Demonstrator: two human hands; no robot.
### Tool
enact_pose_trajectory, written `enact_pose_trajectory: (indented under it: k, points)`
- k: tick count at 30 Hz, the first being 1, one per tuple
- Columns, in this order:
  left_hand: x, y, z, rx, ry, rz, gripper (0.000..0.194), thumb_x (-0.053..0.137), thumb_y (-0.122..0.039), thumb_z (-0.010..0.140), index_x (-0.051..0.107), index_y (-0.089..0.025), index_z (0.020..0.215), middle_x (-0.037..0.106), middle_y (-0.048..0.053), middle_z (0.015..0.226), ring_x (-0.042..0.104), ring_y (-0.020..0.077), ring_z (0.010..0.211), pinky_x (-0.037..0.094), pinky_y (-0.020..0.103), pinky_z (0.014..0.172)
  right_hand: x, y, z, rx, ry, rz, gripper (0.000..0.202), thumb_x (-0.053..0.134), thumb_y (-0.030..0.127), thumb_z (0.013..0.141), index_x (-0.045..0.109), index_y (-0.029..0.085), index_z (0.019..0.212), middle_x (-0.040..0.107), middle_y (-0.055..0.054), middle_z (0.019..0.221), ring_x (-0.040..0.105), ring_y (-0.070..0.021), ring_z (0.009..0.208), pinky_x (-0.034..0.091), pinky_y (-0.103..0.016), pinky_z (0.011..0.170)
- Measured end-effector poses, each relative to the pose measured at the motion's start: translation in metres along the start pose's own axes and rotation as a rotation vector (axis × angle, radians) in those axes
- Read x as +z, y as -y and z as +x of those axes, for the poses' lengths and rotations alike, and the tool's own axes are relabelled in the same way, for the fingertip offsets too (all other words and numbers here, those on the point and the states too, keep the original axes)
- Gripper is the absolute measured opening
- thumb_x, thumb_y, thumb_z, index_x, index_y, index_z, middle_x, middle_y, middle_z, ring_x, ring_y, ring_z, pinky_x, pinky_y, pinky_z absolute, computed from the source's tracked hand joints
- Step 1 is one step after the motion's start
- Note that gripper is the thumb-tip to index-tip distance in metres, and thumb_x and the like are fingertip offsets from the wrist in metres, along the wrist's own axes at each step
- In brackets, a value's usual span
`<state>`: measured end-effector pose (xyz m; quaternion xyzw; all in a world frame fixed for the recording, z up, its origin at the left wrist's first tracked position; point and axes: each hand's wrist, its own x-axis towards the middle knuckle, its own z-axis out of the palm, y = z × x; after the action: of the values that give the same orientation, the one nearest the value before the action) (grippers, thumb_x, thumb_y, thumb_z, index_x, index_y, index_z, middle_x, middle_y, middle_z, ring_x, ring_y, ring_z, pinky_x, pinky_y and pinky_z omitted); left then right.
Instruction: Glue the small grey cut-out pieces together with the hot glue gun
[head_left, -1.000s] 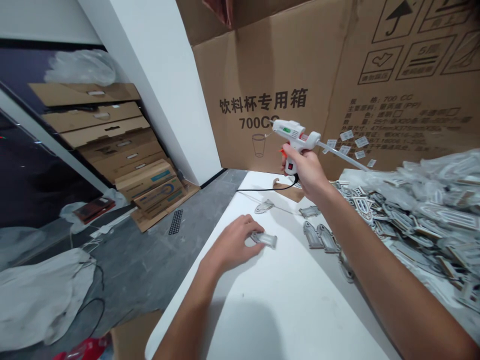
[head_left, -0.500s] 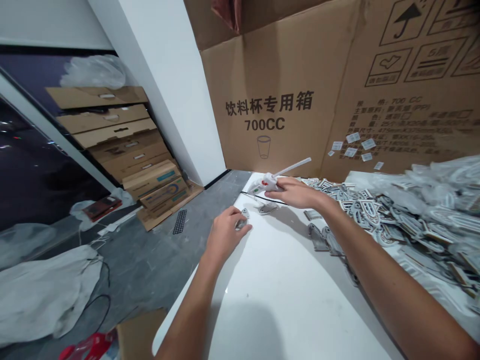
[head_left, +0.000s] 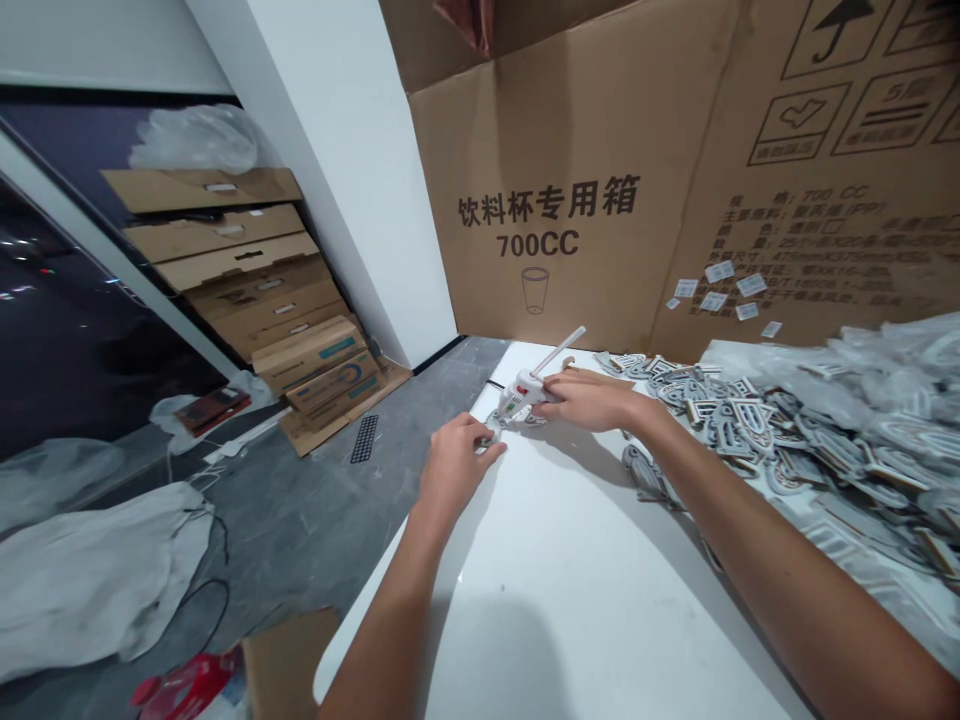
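My right hand (head_left: 589,398) is wrapped round a white glue gun (head_left: 521,392), and a long translucent stick points up from its back. The gun's nozzle end tilts down toward my left hand (head_left: 459,455). Between the thumb and fingers of that hand is a small grey-white piece (head_left: 491,432), mostly covered by the fingers. Both hands are over the far left part of the white table (head_left: 540,560). Several similar pieces (head_left: 646,475) lie beneath my right forearm.
A large heap of grey-white pieces (head_left: 750,425) and clear plastic bags (head_left: 900,380) covers the table's right side. A tall cardboard box (head_left: 570,130) stands behind. Stacked cartons (head_left: 259,280) and a white sack (head_left: 97,580) are on the floor at left.
The glue gun has tilted down and moved left, its nozzle now close to my left hand and its stick steeper. The view has shifted slightly.
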<state>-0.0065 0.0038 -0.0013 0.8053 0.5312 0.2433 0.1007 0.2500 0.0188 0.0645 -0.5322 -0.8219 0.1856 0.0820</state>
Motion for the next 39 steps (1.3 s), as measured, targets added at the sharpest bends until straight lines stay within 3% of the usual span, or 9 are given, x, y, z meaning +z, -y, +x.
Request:
enact_pose_trajectory:
  k: [13, 24, 32, 39]
  points:
    - [-0.001, -0.004, -0.001, -0.055, 0.018, -0.004, 0.014, 0.084, -0.033, 0.087, 0.083, -0.022, 0.094, 0.077, 0.004, 0.098, 0.069, 0.0196, 0.084, 0.046, 0.033, 0.080, 0.013, -0.002, 0.009, -0.022, -0.004, -0.025, 0.031, 0.049, 0.041, 0.103, 0.058, 0.022, 0.082, 0.069, -0.011, 0.107, 0.064, -0.0272, 0.105, 0.047, -0.036, 0.086]
    - [-0.004, -0.007, 0.000, -0.038, 0.037, -0.005, 0.008, 0.084, -0.027, 0.087, 0.084, -0.022, 0.092, 0.077, 0.005, 0.098, 0.070, 0.0197, 0.084, 0.045, 0.033, 0.079, 0.010, 0.004, 0.005, 0.004, 0.002, -0.108, 0.033, 0.047, 0.039, 0.104, 0.061, 0.020, 0.081, 0.071, -0.012, 0.097, 0.067, -0.0261, 0.093, 0.044, -0.035, 0.075]
    - [-0.001, -0.003, 0.000, -0.035, 0.033, -0.016, 0.008, 0.084, -0.030, 0.087, 0.083, -0.023, 0.092, 0.078, 0.004, 0.098, 0.070, 0.0192, 0.083, 0.047, 0.032, 0.079, 0.012, 0.006, 0.005, 0.018, -0.023, -0.060, 0.028, 0.049, 0.036, 0.103, 0.064, 0.020, 0.085, 0.070, -0.010, 0.094, 0.064, -0.0231, 0.084, 0.045, -0.035, 0.077]
    - [-0.003, -0.006, 0.000, -0.047, 0.027, -0.009, 0.009, 0.084, -0.030, 0.086, 0.082, -0.022, 0.092, 0.077, 0.004, 0.097, 0.069, 0.0194, 0.084, 0.046, 0.033, 0.079, 0.013, 0.007, 0.005, 0.028, -0.027, -0.027, 0.032, 0.052, 0.036, 0.102, 0.055, 0.021, 0.073, 0.065, -0.008, 0.084, 0.061, -0.0218, 0.075, 0.043, -0.034, 0.071]
